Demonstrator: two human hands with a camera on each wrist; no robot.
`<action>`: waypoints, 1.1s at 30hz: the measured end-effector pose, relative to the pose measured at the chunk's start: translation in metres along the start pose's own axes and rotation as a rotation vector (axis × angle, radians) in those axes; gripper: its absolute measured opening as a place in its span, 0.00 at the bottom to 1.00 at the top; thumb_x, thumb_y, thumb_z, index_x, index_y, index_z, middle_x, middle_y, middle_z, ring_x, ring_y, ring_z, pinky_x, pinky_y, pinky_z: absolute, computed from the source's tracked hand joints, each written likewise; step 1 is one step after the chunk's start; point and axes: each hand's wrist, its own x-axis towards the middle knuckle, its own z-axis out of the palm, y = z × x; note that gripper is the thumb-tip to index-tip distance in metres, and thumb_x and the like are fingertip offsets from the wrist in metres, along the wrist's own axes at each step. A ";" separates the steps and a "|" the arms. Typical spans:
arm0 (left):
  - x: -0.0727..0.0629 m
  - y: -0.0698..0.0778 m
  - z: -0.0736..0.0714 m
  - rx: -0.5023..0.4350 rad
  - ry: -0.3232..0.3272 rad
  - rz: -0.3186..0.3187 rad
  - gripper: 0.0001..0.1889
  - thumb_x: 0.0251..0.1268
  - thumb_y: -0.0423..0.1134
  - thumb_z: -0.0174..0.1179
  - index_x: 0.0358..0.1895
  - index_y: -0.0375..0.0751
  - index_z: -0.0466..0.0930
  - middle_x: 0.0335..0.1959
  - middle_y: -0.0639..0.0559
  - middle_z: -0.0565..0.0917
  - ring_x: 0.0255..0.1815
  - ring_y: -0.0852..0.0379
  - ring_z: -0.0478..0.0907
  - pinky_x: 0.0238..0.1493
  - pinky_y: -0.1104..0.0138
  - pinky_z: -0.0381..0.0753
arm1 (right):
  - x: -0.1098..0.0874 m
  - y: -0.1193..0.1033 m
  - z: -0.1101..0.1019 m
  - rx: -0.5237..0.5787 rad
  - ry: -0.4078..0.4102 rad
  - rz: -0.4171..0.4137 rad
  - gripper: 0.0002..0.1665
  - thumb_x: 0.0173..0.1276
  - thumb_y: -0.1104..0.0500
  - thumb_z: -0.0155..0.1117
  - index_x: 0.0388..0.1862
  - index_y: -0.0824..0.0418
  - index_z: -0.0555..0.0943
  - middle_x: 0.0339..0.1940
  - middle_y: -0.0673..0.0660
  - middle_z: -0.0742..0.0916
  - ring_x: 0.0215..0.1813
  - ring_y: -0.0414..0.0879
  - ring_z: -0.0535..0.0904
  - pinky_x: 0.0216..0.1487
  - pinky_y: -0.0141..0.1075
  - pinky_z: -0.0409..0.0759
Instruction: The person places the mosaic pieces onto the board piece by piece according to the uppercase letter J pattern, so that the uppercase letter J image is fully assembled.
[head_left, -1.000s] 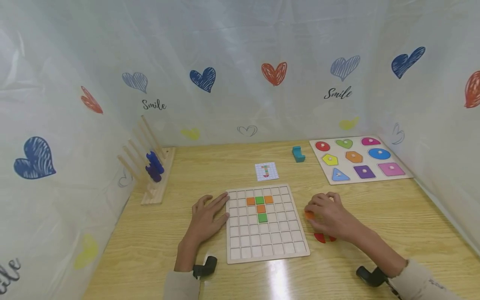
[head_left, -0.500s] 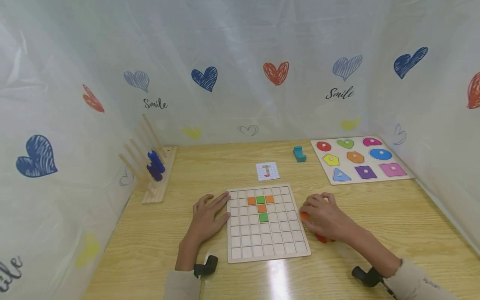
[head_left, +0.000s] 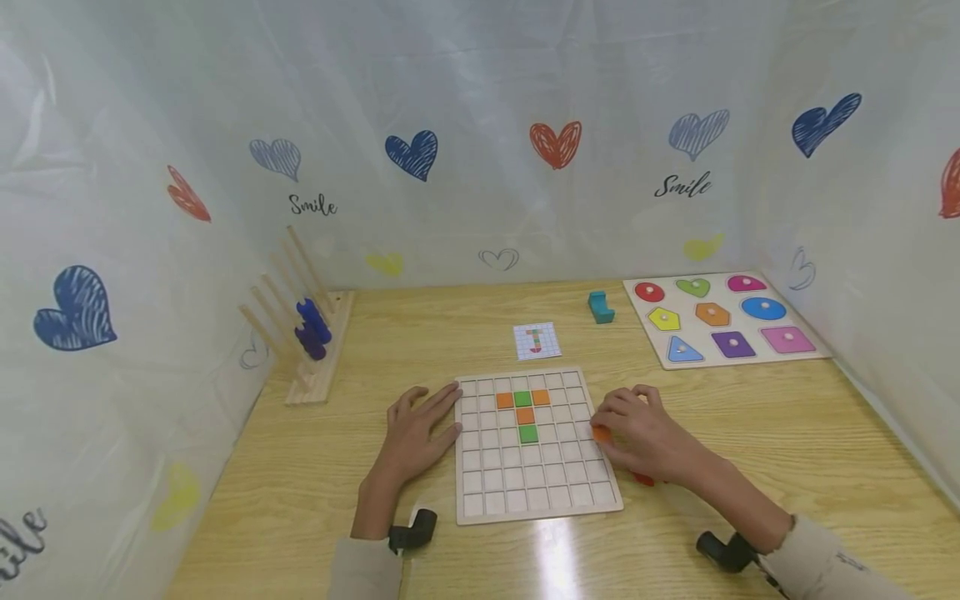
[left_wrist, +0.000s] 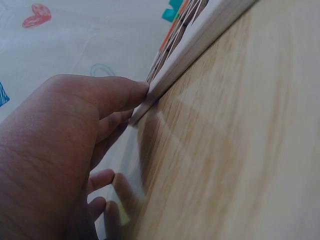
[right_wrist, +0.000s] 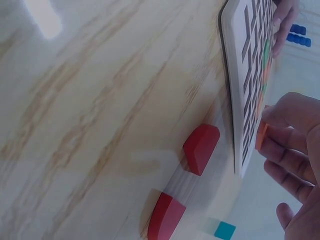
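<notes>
A pale wooden grid board (head_left: 540, 502) lies mid-table, with orange and green square tiles set in a T shape near its far side. At its left edge my left hand (head_left: 411, 437) rests with fingers stretched, the fingertips touching the rim. My right hand (head_left: 647, 435) pinches an orange tile (right_wrist: 262, 134) between thumb and fingers, just over the board's right edge. Two red rounded-corner pieces (right_wrist: 202, 147) lie on the table below that hand in the right wrist view; in the head view the hand mostly covers them.
Behind the board lies a small printed card (head_left: 536, 341) with a J pattern. A teal block (head_left: 601, 307) stands further back. At the right back is a shape puzzle board (head_left: 720, 360); at the left, a wooden peg rack (head_left: 330, 375) with blue pieces.
My right hand has moved left with the orange tile, from beside the board to over its right edge. The left hand stays at the board's left edge.
</notes>
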 end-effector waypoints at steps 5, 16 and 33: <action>0.000 0.000 0.000 -0.001 -0.001 0.002 0.29 0.73 0.52 0.57 0.74 0.54 0.69 0.75 0.60 0.67 0.71 0.42 0.58 0.66 0.42 0.49 | 0.002 -0.002 0.002 0.009 0.005 -0.009 0.12 0.53 0.60 0.77 0.37 0.56 0.86 0.39 0.48 0.83 0.51 0.49 0.76 0.53 0.55 0.62; 0.001 0.000 -0.001 -0.003 0.001 0.000 0.29 0.72 0.51 0.57 0.74 0.54 0.69 0.75 0.61 0.67 0.71 0.42 0.58 0.66 0.42 0.50 | 0.009 -0.010 0.006 -0.008 -0.046 0.019 0.12 0.55 0.58 0.76 0.38 0.56 0.87 0.40 0.49 0.84 0.52 0.49 0.76 0.55 0.55 0.64; 0.001 0.001 0.001 0.011 0.015 0.004 0.29 0.71 0.51 0.58 0.74 0.52 0.70 0.75 0.60 0.67 0.71 0.41 0.58 0.66 0.41 0.50 | 0.019 -0.021 0.011 0.060 -0.065 0.009 0.11 0.58 0.58 0.76 0.40 0.55 0.87 0.42 0.48 0.84 0.52 0.47 0.75 0.57 0.54 0.62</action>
